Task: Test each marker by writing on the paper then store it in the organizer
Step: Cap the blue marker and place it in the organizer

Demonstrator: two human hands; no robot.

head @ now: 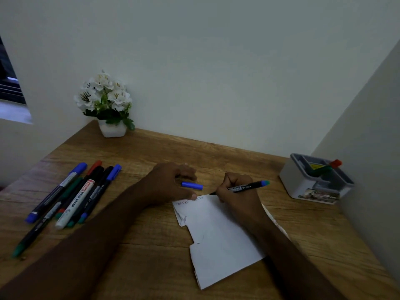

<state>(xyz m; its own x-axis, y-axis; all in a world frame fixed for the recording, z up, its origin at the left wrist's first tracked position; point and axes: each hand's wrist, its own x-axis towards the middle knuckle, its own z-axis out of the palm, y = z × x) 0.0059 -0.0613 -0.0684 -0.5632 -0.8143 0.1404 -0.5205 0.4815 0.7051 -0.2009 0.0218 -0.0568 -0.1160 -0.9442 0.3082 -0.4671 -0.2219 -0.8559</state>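
The right hand (pixel 236 191) pinches a black marker (pixel 244 188) in a writing grip, its tip meeting the top edge of the paper (pixel 216 234) at about the sheet's twelve o'clock, just past a short row of faint letters, so this looks like the test stroke for this pen. The barrel leans back toward three o'clock, blue-green end up, which keeps the nib flat to the sheet. The left hand (pixel 171 185) rests at the paper's eleven o'clock with loosely curved fingers holding nothing; its thumb presses the top left corner, probably to stop the torn, creased sheet from sliding under the nib. The blue cap (pixel 192 185) lies on the tabletop (pixel 151 245) just beyond that thumb, likely parked within reach for recapping. At nine o'clock a fanned bunch of untested markers (pixel 71 195) waits, well apart from the paper. At two o'clock the white organizer (pixel 311 187) stands against the wall with at least one red-capped pen (pixel 333 164) leaning inside, on the writing hand's side. A pot of white flowers (pixel 108 102) sits at eleven o'clock
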